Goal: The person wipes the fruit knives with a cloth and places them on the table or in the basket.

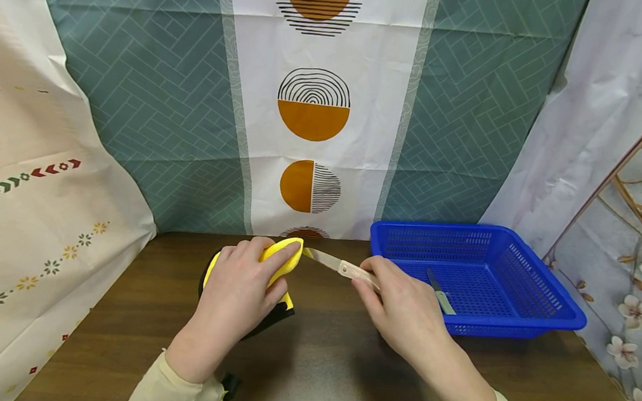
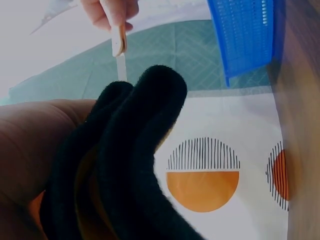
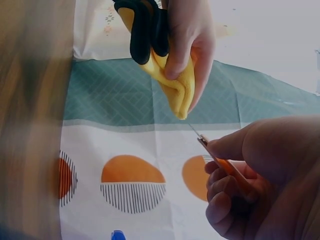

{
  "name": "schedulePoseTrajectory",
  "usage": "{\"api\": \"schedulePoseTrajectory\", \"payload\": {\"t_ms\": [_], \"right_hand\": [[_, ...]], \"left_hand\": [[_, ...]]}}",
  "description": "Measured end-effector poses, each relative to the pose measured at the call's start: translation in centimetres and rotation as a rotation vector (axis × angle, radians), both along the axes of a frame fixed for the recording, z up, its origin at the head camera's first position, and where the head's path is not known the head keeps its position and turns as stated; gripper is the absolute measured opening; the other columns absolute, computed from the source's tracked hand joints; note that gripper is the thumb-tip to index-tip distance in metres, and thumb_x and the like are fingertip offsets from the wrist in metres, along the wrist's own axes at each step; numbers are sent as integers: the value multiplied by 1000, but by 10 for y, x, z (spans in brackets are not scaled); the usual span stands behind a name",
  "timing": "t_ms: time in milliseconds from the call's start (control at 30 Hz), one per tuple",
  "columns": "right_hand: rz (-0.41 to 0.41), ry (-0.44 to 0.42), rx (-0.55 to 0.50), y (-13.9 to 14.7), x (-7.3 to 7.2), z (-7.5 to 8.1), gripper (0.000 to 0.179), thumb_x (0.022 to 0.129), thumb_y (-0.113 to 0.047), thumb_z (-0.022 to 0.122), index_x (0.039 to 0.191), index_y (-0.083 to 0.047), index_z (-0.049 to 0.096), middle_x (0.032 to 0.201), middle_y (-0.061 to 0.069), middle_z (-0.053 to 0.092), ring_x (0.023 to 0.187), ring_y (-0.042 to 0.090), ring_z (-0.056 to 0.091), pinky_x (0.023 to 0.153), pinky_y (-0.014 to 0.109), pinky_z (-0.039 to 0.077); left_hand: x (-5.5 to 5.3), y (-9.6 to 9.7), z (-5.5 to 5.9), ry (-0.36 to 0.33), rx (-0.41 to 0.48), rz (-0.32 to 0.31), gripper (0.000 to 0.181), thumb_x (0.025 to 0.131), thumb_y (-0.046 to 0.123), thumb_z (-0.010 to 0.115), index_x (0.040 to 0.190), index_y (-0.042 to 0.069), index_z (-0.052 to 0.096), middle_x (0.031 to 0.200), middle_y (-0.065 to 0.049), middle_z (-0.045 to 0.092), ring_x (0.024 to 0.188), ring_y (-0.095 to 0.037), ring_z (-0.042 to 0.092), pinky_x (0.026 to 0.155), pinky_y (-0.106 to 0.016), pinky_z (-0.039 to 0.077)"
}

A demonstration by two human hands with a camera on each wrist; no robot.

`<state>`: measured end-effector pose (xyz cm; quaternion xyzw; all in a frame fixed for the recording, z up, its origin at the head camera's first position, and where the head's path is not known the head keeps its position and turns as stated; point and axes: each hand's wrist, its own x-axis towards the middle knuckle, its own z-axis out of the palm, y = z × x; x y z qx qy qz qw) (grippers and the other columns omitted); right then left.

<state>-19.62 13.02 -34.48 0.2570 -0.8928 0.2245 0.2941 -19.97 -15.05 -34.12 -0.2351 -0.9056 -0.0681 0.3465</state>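
Note:
My left hand (image 1: 239, 286) pinches a folded yellow cloth (image 1: 288, 262) with a thick black border (image 2: 145, 140). The fold of the cloth meets the tip of a folding knife (image 1: 360, 274), whose blade is unfolded and points left; the very tip is hidden there. My right hand (image 1: 410, 305) grips the knife by its pale handle, thumb along one side and fingers curled beneath. Both hands are raised over the table, and the right wrist view shows the yellow fold (image 3: 177, 97) just above the blade.
A blue plastic basket (image 1: 517, 321) stands at the right back of the brown wooden table (image 1: 318, 366). Inside it lies another knife with a pale green handle (image 1: 445, 302). Patterned cloth curtains (image 1: 188, 150) hang behind and at both sides.

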Motion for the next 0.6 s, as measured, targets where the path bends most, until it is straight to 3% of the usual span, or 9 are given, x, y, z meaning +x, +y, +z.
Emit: {"api": "schedulePoseTrajectory", "payload": {"t_ms": [300, 600], "right_hand": [[-5, -12, -3, 0, 1, 1, 13, 103, -24, 79, 109, -16, 70, 79, -12, 52, 59, 8, 44, 50, 29, 39], [-7, -12, -4, 0, 0, 0, 13, 104, -25, 78, 108, -16, 71, 79, -12, 52, 59, 7, 45, 50, 29, 39]], "left_hand": [[-2, -7, 3, -32, 34, 16, 54, 88, 10, 79, 142, 21, 75, 116, -17, 70, 97, -40, 68, 81, -55, 54], [3, -1, 4, -6, 22, -10, 55, 89, 12, 80, 142, 22, 75, 118, -16, 69, 99, -40, 69, 81, -55, 53]]}}
